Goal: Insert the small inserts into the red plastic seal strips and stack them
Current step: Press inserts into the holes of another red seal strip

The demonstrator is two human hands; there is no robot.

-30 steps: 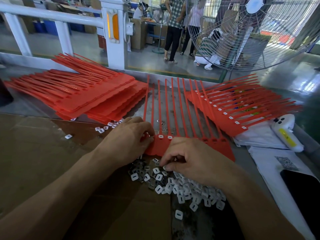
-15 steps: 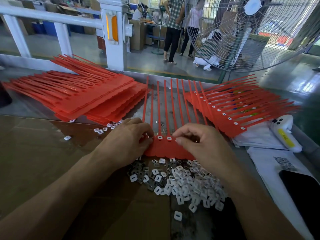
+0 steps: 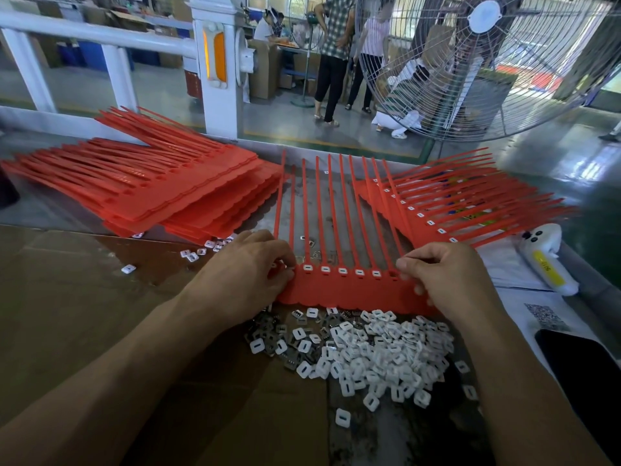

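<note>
Seal strip (image 3: pixel 349 290), the joined comb of red tails I am filling, lies flat near the middle of the bench, its scalloped base edge toward me and just touching the heap of white inserts (image 3: pixel 376 358). Its tails run away from me toward the far edge of the bench, so each tail's long axis goes front to back, while the base band runs left to right. My left hand (image 3: pixel 245 280) has its fingertips curled onto the left end of the band (pinning it, I judge). My right hand (image 3: pixel 447 280) pinches at the empty pocket just beyond the fitted white ones; whether an insert sits between thumb and finger I cannot tell. To do this well I should keep the band flat, square the insert over the pocket and press straight down until it is flush, then lay the strip on the finished pile (image 3: pixel 470 203) toward the right edge.
</note>
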